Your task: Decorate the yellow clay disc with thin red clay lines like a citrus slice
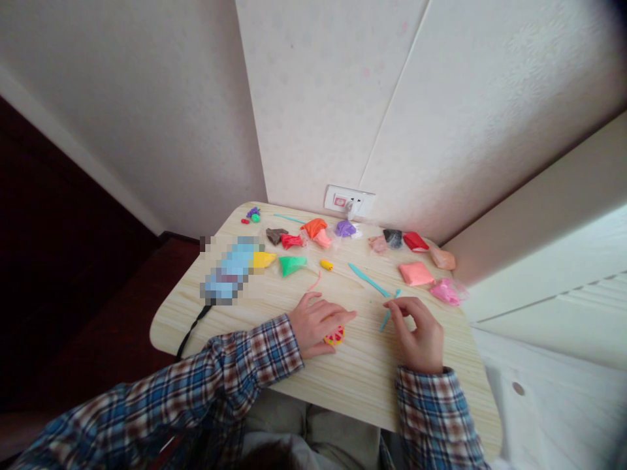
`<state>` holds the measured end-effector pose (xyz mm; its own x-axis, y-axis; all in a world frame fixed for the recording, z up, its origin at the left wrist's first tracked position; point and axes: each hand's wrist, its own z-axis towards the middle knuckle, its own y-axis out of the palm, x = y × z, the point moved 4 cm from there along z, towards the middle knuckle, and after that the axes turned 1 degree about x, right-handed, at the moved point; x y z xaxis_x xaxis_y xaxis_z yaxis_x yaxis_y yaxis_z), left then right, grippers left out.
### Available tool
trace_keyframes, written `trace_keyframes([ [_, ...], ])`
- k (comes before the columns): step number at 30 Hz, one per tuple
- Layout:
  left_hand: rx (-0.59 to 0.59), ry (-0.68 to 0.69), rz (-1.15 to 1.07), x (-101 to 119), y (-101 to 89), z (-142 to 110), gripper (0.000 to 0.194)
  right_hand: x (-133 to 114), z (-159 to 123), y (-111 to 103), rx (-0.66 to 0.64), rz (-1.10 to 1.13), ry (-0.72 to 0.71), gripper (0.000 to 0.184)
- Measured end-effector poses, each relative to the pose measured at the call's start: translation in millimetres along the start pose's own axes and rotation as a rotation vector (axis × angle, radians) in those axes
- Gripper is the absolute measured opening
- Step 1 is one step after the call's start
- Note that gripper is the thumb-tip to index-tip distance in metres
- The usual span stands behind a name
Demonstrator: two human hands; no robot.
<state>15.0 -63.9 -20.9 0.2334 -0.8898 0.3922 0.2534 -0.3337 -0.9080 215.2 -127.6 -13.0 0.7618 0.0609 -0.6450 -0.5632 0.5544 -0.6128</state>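
My left hand (321,324) lies on the table with its fingers spread around a small round red-and-yellow clay piece (335,335). Part of that piece is hidden under the fingers. On the right, my right hand (418,333) has thumb and forefinger pinched together, and anything between the fingertips is too small to make out. A thin light-blue modelling tool (385,320) passes by or under those fingertips; I cannot tell if they grip it. Just beyond lies a flat blue clay knife (368,280). A thin coral strip (316,281) lies beyond my left hand.
Several bagged clay lumps line the back, including orange (314,227), purple (345,228) and red (415,241). Green clay (292,264) and a small yellow piece (326,265) lie nearer. A blurred-out blue object (232,271) with a black strap is at left. A wall socket (349,200) is behind.
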Motion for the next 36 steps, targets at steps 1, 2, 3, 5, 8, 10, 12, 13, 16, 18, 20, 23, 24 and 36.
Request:
trace_keyframes([
  [1,-0.003,-0.01,-0.024,-1,-0.3,-1,0.072,0,0,0,-0.001,-0.001,-0.002,0.02],
  [2,-0.006,-0.018,-0.045,-3,-0.4,-2,0.072,0,0,0,-0.002,-0.002,-0.003,0.02],
  [3,-0.008,-0.024,-0.061,-3,-0.5,-2,0.071,0,0,0,-0.003,-0.004,-0.004,0.019],
  [5,-0.006,-0.021,-0.074,-4,-1.0,-1,0.069,-1,0,0,0.0,-0.007,-0.005,0.019],
  [8,0.019,0.013,-0.063,-1,-4.6,3,0.065,-1,0,0,-0.001,-0.004,0.0,0.019],
  [10,0.053,0.029,-0.045,1,-8.3,7,0.063,-1,0,0,-0.003,0.003,0.005,0.02],
  [12,0.088,0.02,-0.021,0,-11.8,10,0.061,-1,0,0,0.001,0.007,0.005,0.02],
  [13,0.098,0.009,-0.005,-2,-13.1,11,0.061,-2,0,0,0.003,0.007,0.004,0.02],
  [16,0.119,-0.016,0.05,-10,-18.7,12,0.06,-2,1,-1,0.0,0.002,0.002,0.02],
  [18,0.178,-0.039,0.099,-18,-28.3,12,0.06,-1,1,-1,-0.003,-0.001,0.001,0.02],
  [20,0.292,-0.102,0.168,-31,-43.0,11,0.064,-2,1,0,-0.005,-0.002,-0.005,0.02],
  [23,0.411,-0.295,0.284,-53,-60.2,10,0.065,-2,0,0,-0.008,-0.001,-0.011,0.02],
  [24,0.418,-0.374,0.305,-60,-62.2,10,0.068,-2,0,1,-0.009,0.001,-0.012,0.02],
  [36,0.467,-0.485,0.033,-87,-52.4,19,0.057,-6,1,6,-0.037,0.085,-0.006,0.019],
])
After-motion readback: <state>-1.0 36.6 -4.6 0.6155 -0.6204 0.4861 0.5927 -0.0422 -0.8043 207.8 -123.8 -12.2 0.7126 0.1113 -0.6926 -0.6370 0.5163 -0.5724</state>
